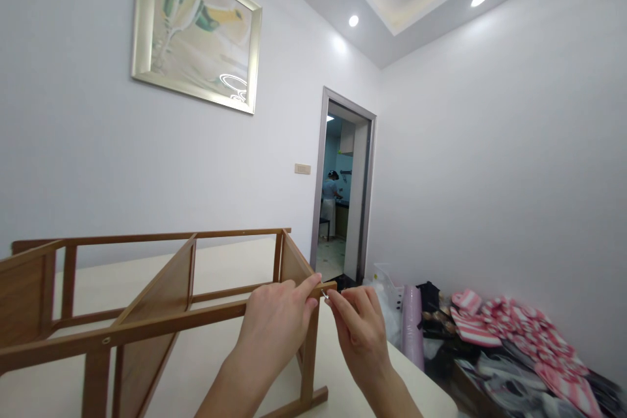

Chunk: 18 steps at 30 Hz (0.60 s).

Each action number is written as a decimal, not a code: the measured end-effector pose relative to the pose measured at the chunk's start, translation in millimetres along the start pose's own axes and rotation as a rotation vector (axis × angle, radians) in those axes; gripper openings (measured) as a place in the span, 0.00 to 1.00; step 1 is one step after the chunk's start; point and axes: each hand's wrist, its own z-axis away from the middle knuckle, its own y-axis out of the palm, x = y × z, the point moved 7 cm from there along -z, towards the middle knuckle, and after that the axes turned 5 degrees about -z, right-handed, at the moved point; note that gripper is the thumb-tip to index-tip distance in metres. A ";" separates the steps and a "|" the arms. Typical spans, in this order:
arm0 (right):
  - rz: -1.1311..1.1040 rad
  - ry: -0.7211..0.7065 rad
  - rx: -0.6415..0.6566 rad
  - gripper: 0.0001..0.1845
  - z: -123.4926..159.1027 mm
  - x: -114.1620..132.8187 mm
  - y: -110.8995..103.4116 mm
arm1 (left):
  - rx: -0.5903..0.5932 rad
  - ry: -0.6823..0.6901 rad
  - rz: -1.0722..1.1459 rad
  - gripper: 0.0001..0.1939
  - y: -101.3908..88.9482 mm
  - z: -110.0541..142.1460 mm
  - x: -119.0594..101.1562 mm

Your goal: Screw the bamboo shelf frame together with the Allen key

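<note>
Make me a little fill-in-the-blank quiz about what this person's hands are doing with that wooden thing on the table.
1. The left hand grips the end of a rail on the ____ frame.
2. The right hand pinches a small ____ part at the rail's tip.
3. The frame stands on a pale ____.
4. On the wall above hangs a framed ____.

Missing words: wooden; metal; table; picture

A pale bench [230, 261] carries a wooden rack [161, 294], which spans it from 9 to 3 o'clock.
</note>
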 end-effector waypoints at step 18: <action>-0.333 0.379 0.051 0.14 38.3 -14.7 5.7 | -0.416 0.134 0.129 0.19 -44.2 44.3 10.0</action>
